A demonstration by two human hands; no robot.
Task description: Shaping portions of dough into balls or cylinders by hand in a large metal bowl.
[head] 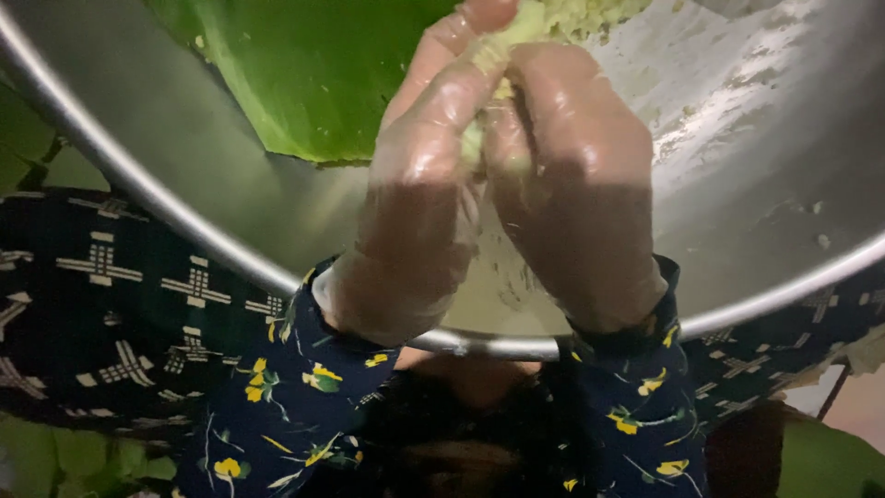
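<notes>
Hands pressed together over big steel bowl, both in clear plastic gloves. Left hand and right hand squeeze pale yellow-green dough lump between them; most of lump hidden by fingers, top cut off by frame edge. Green leaf lies inside bowl, upper part cropped. Dark patterned cloth under bowl.

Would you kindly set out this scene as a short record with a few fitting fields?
Setting: large metal basin, seen from above
Left hand: in a clear plastic glove, pressing pale yellow-green dough
Right hand: gloved likewise, closed on the same lump
In the basin: green leaf against the wall; dough smears on the metal
Sleeves: dark blue with yellow flowers
Under the basin: dark cloth with a pale cross pattern
</notes>
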